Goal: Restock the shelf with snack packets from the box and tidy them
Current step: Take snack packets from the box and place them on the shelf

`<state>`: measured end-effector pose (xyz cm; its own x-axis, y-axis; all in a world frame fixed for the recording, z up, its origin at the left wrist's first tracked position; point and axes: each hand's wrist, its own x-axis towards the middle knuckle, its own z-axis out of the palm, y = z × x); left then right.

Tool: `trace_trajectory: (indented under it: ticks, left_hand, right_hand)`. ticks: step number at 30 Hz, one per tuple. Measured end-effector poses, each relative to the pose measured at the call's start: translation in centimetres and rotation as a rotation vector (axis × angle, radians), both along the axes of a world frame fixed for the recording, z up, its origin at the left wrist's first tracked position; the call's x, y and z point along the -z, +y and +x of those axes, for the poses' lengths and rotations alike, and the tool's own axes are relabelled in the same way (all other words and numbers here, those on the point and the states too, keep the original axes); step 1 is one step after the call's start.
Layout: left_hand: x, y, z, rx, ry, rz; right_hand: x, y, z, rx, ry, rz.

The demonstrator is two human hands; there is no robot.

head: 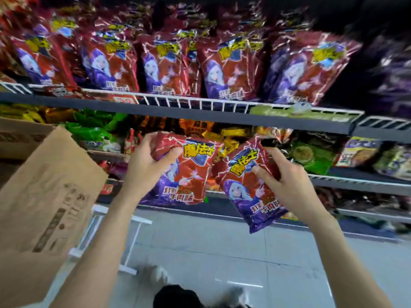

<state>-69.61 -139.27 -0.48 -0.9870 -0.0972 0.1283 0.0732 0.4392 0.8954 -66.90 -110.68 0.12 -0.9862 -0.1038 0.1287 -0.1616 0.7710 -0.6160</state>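
Both our forearms reach up and forward from the bottom of the view, and each of our hands grips one snack packet in front of the shelves. Our left hand [149,162] has its fingers curled over the top corner of the left packet [186,172], with the thumb pressed on its red front; this packet hangs almost upright. Our right hand [283,175] pinches the upper right part of the right packet [246,185], which is tilted, its purple bottom edge pointing down and to the right. The two packets are just beside each other, and we cannot tell if their edges touch. Both are red and purple with yellow letters and a drawn figure in a purple hood. Above them, the upper shelf [222,116] has a white wire rail [200,103] along its front, and behind the rail stands a row of packets [160,65] of the same design, leaning a little and close together. At the right end of this row, darker purple packets [391,81] are seen, blurred. On the lower shelf behind our hands lie green packets [93,127] and other mixed ones in yellow and orange. To our left a cardboard box [44,196] is very near, with one flap standing up. Under our arms we see the grey tiled floor [222,252] and a white wire frame [133,230] standing on it
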Motion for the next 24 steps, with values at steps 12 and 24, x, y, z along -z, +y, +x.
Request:
trace_trajectory:
  ticks: [12,24]
  left_hand:
    - [-7.2,15.1,-5.2,0.100,0.160,0.030]
    - [-9.6,24.4,-13.8,0.208,0.354,0.062]
  right_hand:
    - [-7.8,16.2,-4.5,0.003,0.032,-0.528]
    - [-10.5,23.8,-11.9,0.451,0.416,-0.174]
